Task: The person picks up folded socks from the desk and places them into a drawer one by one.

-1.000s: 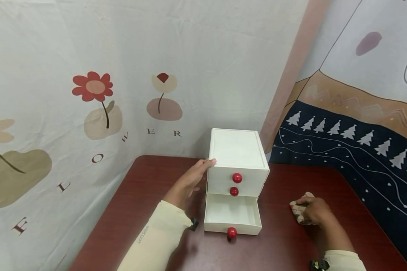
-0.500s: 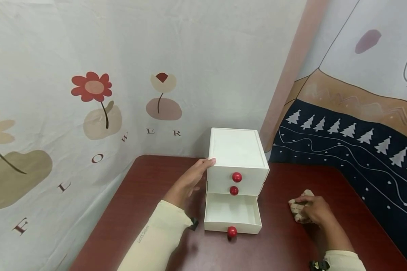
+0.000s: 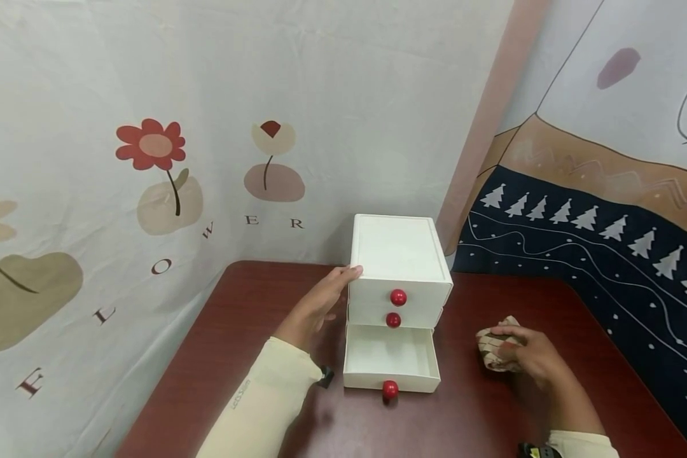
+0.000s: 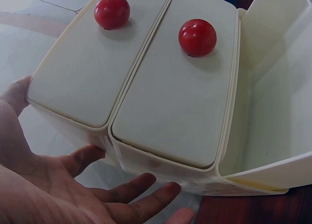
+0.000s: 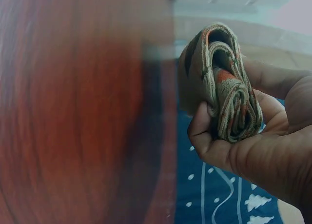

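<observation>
A small white drawer cabinet [image 3: 401, 247] with red round knobs stands on the table. Its two upper drawers are closed, while the bottom drawer [image 3: 390, 353] is pulled out with nothing visible inside. My left hand [image 3: 319, 305] rests against the cabinet's left side, thumb at the top edge and fingers extended along the side wall in the left wrist view. To the right of the cabinet, my right hand [image 3: 535, 357] grips a rolled-up checked cloth [image 3: 495, 351], beige with brown and red. Its layered, stitched edges show as a folded cloth roll [image 5: 234, 97] between thumb and fingers.
The dark red wooden table [image 3: 252, 292] carries the cabinet. Behind it hangs a pale curtain [image 3: 343, 114] printed with flowers and letters. A navy cloth with white trees [image 3: 555, 235] hangs along the right side.
My right hand has moved the cloth slightly left, toward the cabinet, and the cloth has turned a little in its grip. My left hand stays on the cabinet; the drawers look unchanged.
</observation>
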